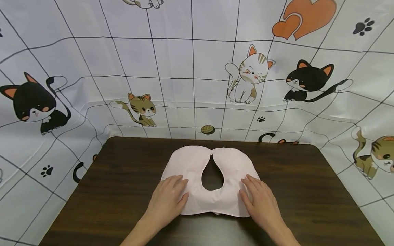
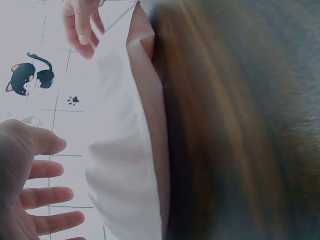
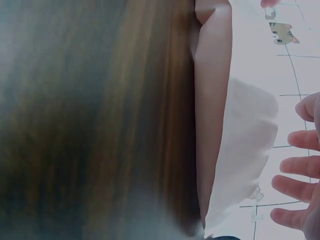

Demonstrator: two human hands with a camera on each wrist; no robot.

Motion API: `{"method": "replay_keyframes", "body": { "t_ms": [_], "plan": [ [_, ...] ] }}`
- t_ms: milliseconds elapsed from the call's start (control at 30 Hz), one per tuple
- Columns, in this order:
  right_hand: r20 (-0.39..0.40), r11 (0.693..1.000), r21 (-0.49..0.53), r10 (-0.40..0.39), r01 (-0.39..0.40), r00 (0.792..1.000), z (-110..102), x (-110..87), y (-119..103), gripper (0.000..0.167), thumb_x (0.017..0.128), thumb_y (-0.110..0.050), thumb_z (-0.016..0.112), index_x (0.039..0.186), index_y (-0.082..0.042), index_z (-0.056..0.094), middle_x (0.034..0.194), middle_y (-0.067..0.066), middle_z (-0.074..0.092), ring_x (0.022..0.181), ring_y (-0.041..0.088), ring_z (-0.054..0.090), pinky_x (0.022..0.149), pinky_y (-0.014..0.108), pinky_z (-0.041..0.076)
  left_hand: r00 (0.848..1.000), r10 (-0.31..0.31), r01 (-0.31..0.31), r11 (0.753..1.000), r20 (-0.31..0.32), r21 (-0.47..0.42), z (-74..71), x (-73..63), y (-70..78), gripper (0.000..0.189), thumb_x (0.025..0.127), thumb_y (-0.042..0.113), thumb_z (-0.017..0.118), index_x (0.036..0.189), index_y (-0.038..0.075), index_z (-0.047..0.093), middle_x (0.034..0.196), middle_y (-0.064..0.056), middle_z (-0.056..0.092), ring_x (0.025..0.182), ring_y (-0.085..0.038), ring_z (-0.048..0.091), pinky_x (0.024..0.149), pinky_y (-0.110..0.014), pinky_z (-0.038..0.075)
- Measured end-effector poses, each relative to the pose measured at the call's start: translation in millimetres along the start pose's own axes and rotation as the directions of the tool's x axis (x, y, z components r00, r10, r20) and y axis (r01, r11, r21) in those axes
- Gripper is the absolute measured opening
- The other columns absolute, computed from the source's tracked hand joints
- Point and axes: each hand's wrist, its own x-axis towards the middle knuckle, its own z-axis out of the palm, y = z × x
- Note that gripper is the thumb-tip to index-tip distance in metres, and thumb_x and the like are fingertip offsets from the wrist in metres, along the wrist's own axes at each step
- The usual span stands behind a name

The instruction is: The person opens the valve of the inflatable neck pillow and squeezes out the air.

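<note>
A pale pink U-shaped neck pillow [image 1: 197, 201] lies flat on the dark wooden table, its two ends meeting at the far side around a teardrop-shaped hole. Over its left side is my left hand [image 1: 167, 198], fingers extended and slightly spread. My right hand [image 1: 261, 201] is over the right side in much the same pose. In the left wrist view, the left fingers [image 2: 50, 196] are spread with nothing between them. Spread right fingers [image 3: 295, 187] also show in the right wrist view. Whether either hand touches the pillow, I cannot tell. Small clear plastic pieces [image 3: 257, 195] show at the pillow's edge.
The dark brown table [image 1: 123, 171] extends around the pillow on every side. Behind and beside it hangs a white sheet [image 1: 175, 58] with a black grid and printed cats, paws and hearts.
</note>
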Motion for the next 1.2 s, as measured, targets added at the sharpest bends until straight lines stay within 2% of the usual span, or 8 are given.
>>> {"method": "replay_keyframes", "body": {
  "t_ms": [233, 367, 767, 1200],
  "plan": [
    [-0.046, 0.999, 0.001, -0.045, 0.045, 0.998, 2.0, -3.9, -3.2, 0.032, 0.086, -0.013, 0.074, 0.116, -0.002, 0.073, 0.129, 0.019, 0.067, 0.113, 0.038, 0.063, 0.098, 0.054, 0.046, 0.998, 0.023, -0.024, 1.000, -0.065, -0.010, 3.8, -6.5, -2.4, 0.032, 0.079, 0.016, 0.085, 0.109, 0.007, 0.076, 0.115, -0.013, 0.071, 0.108, -0.033, 0.067, 0.091, -0.049, 0.055],
    [-0.058, 0.998, -0.004, -0.064, 0.064, 0.996, 3.2, -7.4, -2.9, 0.031, 0.085, -0.013, 0.074, 0.114, -0.002, 0.074, 0.128, 0.019, 0.067, 0.112, 0.038, 0.063, 0.097, 0.053, 0.046, 0.996, 0.042, -0.044, 0.999, -0.080, -0.025, 5.1, -9.7, -0.3, 0.032, 0.078, 0.016, 0.085, 0.107, 0.006, 0.076, 0.114, -0.014, 0.071, 0.108, -0.033, 0.067, 0.090, -0.048, 0.056],
    [-0.001, 1.000, -0.014, -0.026, 0.026, 1.000, 8.4, -15.7, -1.3, 0.028, 0.084, -0.014, 0.076, 0.110, -0.004, 0.074, 0.124, 0.019, 0.070, 0.111, 0.038, 0.064, 0.096, 0.055, 0.048, 0.999, 0.033, -0.034, 0.999, -0.031, -0.020, 15.5, -17.4, -1.1, 0.030, 0.077, 0.016, 0.087, 0.104, 0.007, 0.077, 0.115, -0.014, 0.071, 0.108, -0.030, 0.068, 0.086, -0.046, 0.057],
    [0.024, 1.000, -0.020, -0.006, 0.007, 1.000, 10.7, -18.7, 1.2, 0.029, 0.084, -0.014, 0.077, 0.111, -0.005, 0.075, 0.124, 0.018, 0.070, 0.111, 0.038, 0.065, 0.096, 0.054, 0.048, 0.999, 0.032, -0.033, 0.999, -0.038, -0.018, 20.4, -21.9, -1.7, 0.030, 0.076, 0.013, 0.087, 0.103, 0.007, 0.077, 0.114, -0.013, 0.071, 0.108, -0.029, 0.067, 0.086, -0.044, 0.058]
  ]
}}
